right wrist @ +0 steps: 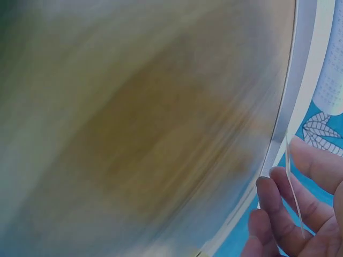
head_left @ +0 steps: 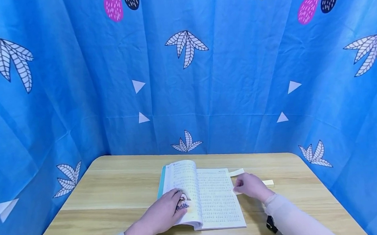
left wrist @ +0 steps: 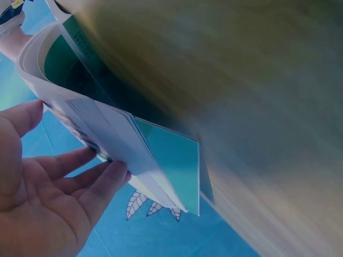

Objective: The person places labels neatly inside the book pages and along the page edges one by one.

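An open book (head_left: 216, 200) lies on the wooden table, its left pages bowed up near the spine. My left hand (head_left: 164, 211) presses on the left-hand pages beside a small coloured picture (head_left: 182, 203). In the left wrist view, the fingertips (left wrist: 115, 170) touch the page face, and the teal cover (left wrist: 169, 152) shows beneath the pages. At the right edge of the book, my right hand (head_left: 252, 186) pinches a thin pale paper strip (right wrist: 289, 171) between thumb and fingers. One end of that strip meets the page edge; the fingers partly hide it.
Another pale strip (head_left: 236, 172) sticks out from the right page above my right hand. A strip end (head_left: 268, 182) shows on the table (head_left: 115, 197) beyond that hand. Blue patterned curtain (head_left: 186, 95) surrounds the table's back and sides. A black object (head_left: 271, 224) sits by the right sleeve.
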Tool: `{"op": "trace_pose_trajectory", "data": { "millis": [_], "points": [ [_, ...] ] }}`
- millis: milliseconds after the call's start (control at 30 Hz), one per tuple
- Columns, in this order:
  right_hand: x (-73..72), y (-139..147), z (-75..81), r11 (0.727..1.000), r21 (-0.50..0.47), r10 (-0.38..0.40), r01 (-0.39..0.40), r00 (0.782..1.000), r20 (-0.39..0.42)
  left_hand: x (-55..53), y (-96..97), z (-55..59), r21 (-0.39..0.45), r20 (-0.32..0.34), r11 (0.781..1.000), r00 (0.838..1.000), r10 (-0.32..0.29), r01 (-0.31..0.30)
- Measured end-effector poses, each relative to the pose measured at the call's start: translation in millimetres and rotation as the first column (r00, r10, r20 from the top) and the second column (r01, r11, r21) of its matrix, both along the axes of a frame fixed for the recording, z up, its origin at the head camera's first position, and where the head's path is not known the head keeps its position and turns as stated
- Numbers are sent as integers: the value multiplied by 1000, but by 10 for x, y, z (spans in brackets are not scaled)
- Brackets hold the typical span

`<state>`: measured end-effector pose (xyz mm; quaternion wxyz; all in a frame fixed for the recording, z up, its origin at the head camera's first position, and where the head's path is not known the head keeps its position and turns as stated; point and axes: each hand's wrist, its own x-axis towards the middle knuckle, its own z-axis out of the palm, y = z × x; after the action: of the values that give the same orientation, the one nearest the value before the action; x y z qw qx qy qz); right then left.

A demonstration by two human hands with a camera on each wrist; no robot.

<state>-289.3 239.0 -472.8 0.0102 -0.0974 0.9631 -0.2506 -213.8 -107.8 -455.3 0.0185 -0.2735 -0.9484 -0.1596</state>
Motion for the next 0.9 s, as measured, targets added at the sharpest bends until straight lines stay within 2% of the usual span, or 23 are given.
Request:
{"op": "trace_pose_trajectory", "data": {
  "millis": [233, 400, 500, 733, 900],
  "points": [
    [-41, 25, 9, 999, 8, 33, -32, 996, -87, -3, 3, 21, -2, 3, 1000, 1000, 4, -4],
    [-77, 34, -6, 997, 64, 58, -46, 978, -203, -4, 7, 23, -5, 4, 1000, 1000, 8, -8],
    [-92, 35, -19, 996, 85, 61, -42, 968, -242, -6, 12, 25, -6, 2, 1000, 1000, 7, -7],
    [-100, 52, -82, 988, 156, 69, -22, 950, -304, 7, 17, 19, -3, 6, 1000, 1000, 2, -2],
    [-108, 62, -111, 983, 184, 57, -1, 952, -300, 2, 19, 13, -1, 3, 1000, 1000, 3, -3]
  ]
}}
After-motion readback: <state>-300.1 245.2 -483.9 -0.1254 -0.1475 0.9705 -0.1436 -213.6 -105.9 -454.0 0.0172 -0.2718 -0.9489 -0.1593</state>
